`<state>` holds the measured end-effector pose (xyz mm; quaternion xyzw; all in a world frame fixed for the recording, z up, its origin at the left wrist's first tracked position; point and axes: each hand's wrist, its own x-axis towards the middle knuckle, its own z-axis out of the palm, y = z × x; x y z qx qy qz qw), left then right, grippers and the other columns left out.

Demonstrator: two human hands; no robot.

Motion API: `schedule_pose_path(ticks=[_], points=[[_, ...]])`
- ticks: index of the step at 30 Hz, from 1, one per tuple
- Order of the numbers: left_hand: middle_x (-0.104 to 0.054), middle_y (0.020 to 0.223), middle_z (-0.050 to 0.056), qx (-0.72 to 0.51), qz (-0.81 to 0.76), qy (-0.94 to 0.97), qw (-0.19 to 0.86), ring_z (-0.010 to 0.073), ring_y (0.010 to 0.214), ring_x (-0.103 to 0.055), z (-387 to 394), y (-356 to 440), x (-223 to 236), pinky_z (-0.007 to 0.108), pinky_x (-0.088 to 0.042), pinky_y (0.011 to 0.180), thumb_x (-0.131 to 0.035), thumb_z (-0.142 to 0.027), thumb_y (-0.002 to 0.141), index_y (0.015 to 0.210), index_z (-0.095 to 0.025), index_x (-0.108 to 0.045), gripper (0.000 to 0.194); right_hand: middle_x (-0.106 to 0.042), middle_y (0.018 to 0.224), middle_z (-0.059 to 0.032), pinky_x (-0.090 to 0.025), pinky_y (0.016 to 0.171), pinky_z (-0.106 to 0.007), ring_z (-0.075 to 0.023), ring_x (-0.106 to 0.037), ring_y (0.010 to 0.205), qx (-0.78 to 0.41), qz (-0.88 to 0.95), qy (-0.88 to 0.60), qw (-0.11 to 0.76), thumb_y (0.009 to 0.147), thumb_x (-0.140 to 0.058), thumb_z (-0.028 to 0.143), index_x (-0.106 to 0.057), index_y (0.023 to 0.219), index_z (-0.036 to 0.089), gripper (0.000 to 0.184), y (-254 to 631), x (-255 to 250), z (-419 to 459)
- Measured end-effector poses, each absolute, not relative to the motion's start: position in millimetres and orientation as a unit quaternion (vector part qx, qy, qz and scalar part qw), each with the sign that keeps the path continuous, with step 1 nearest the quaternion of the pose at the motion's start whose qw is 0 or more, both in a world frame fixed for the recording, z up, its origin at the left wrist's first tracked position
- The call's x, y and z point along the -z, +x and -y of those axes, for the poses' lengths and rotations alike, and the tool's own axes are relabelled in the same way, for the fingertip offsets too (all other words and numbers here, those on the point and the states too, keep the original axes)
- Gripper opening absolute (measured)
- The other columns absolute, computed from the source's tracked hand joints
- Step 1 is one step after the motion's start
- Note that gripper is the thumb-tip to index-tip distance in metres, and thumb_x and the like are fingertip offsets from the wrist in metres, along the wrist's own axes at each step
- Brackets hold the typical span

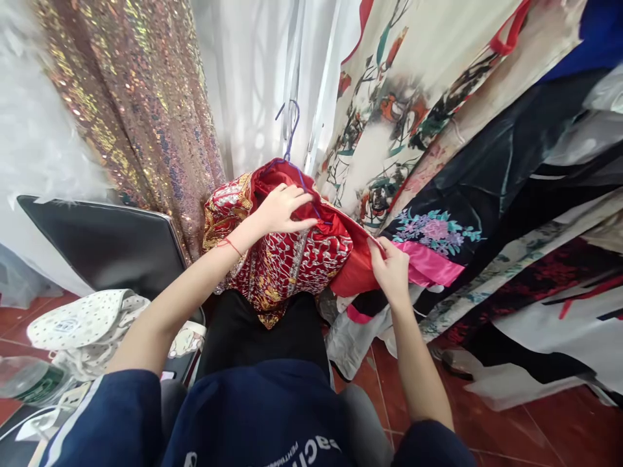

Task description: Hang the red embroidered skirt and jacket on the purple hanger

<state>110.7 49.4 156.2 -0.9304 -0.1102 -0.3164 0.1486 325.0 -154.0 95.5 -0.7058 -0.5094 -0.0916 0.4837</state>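
Observation:
A red garment with silver and gold embroidery (287, 263) rests against my lap, a purple wire hanger (293, 123) sticking up out of its neck. Over the neck opening lies my left hand (287, 209), fingers spread apart, beside the hanger's arm. On the other side, my right hand (389, 259) pinches the edge of the garment and draws its plain red lining out to the right. The hanger's right end shows inside the opening; its left part is hidden by cloth.
A sequinned gown (141, 97) hangs at left, above a black chair (107, 243) with a spotted white bag (82, 321). A plastic bottle (34, 379) lies at lower left. Floral dresses (389, 110) and dark garments (501, 149) hang close on the right, over red floor tiles (516, 431).

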Motion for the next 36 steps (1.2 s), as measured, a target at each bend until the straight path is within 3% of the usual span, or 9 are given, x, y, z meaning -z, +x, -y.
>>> schedule_pose_path(ticks=[3, 6, 9, 16, 21, 27, 30, 32, 36], points=[[-0.071, 0.104, 0.012, 0.334, 0.061, -0.927, 0.161, 0.0279, 0.103, -0.061, -43.1, 118.9, -138.6, 0.043, -0.042, 0.093, -0.056, -0.070, 0.086, 0.120, -0.017, -0.069, 0.065, -0.049, 0.058, 0.0032, -0.033, 0.058, -0.025, -0.0118, -0.041, 0.054, 0.103, 0.502, -0.697, 0.502, 0.091, -0.049, 0.046, -0.051, 0.068, 0.021, 0.034, 322.7, -103.5, 156.3], [-0.073, 0.100, 0.012, 0.334, 0.103, -0.922, 0.167, 0.0257, 0.100, -0.062, -39.0, 136.5, -124.0, 0.041, -0.042, 0.089, -0.051, -0.044, 0.097, 0.117, -0.019, -0.070, 0.037, -0.049, 0.057, 0.0036, -0.032, 0.056, -0.025, -0.0113, -0.040, 0.053, 0.147, 0.493, -0.693, 0.505, 0.089, -0.054, 0.045, -0.056, 0.070, 0.020, 0.031, 321.5, -119.1, 160.9], [-0.074, 0.096, 0.012, 0.335, 0.145, -0.916, 0.165, 0.0250, 0.095, -0.062, -35.0, 149.9, -119.1, 0.042, -0.041, 0.086, -0.043, -0.030, 0.100, 0.112, -0.021, -0.072, 0.032, -0.049, 0.057, 0.0031, -0.033, 0.057, -0.026, -0.0117, -0.041, 0.054, 0.204, 0.496, -0.685, 0.493, 0.088, -0.056, 0.040, -0.058, 0.070, 0.020, 0.027, 325.8, -141.7, 168.4], [-0.074, 0.093, 0.012, 0.412, 0.249, -0.868, 0.120, 0.0283, 0.094, -0.058, -23.2, 160.2, -120.3, 0.050, -0.037, 0.089, -0.039, -0.031, 0.102, 0.103, -0.022, -0.072, 0.034, -0.048, 0.059, 0.0009, -0.033, 0.058, -0.029, -0.0140, -0.040, 0.055, 0.290, 0.448, -0.688, 0.492, 0.089, -0.056, 0.040, -0.059, 0.072, 0.021, 0.025, 335.0, -166.5, 205.0], [-0.074, 0.095, 0.010, 0.432, 0.324, -0.840, 0.049, 0.0251, 0.093, -0.056, -34.2, 180.4, -133.8, 0.049, -0.036, 0.092, -0.034, -0.029, 0.104, 0.097, -0.021, -0.069, 0.037, -0.048, 0.054, 0.0008, -0.031, 0.056, -0.028, -0.0142, -0.043, 0.049, 0.286, 0.448, -0.736, 0.419, 0.088, -0.049, 0.037, -0.056, 0.068, 0.021, 0.026, 319.1, -104.1, 204.5], [-0.070, 0.112, 0.012, 0.511, 0.308, -0.802, 0.041, 0.0261, 0.110, -0.058, -40.1, 157.6, -119.8, 0.048, -0.039, 0.099, -0.036, -0.029, 0.102, 0.118, -0.022, -0.064, 0.033, -0.063, 0.059, -0.0050, -0.028, 0.054, -0.027, -0.0183, -0.055, 0.050, 0.148, 0.566, -0.750, 0.307, 0.091, -0.044, 0.036, -0.065, 0.083, 0.020, 0.028, 287.7, -29.1, 168.6], [-0.059, 0.133, 0.018, 0.543, 0.393, -0.740, 0.053, 0.0300, 0.129, -0.051, -42.4, 133.3, -91.6, 0.050, -0.036, 0.107, -0.044, -0.037, 0.099, 0.132, -0.020, -0.052, 0.038, -0.068, 0.068, -0.0084, -0.030, 0.056, -0.028, -0.0202, -0.061, 0.057, 0.152, 0.556, -0.754, 0.316, 0.096, -0.043, 0.043, -0.064, 0.079, 0.020, 0.035, 271.3, -36.5, 150.5], [-0.048, 0.144, 0.024, 0.533, 0.491, -0.687, 0.049, 0.0354, 0.139, -0.042, -51.7, 121.1, -75.7, 0.055, -0.033, 0.110, -0.052, -0.046, 0.094, 0.138, -0.017, -0.042, 0.054, -0.070, 0.076, -0.0108, -0.032, 0.057, -0.029, -0.0225, -0.064, 0.063, 0.185, 0.508, -0.768, 0.343, 0.096, -0.046, 0.051, -0.064, 0.081, 0.019, 0.039, 263.5, -54.3, 138.0], [-0.033, 0.153, 0.030, 0.491, 0.604, -0.627, 0.015, 0.0391, 0.146, -0.032, -83.9, 101.6, -65.2, 0.057, -0.031, 0.112, -0.055, -0.052, 0.090, 0.144, -0.014, -0.029, 0.071, -0.071, 0.092, -0.0146, -0.035, 0.058, -0.031, -0.0275, -0.067, 0.075, 0.232, 0.401, -0.785, 0.412, 0.092, -0.055, 0.055, -0.060, 0.113, 0.015, 0.046, 262.7, -90.8, 112.7]])
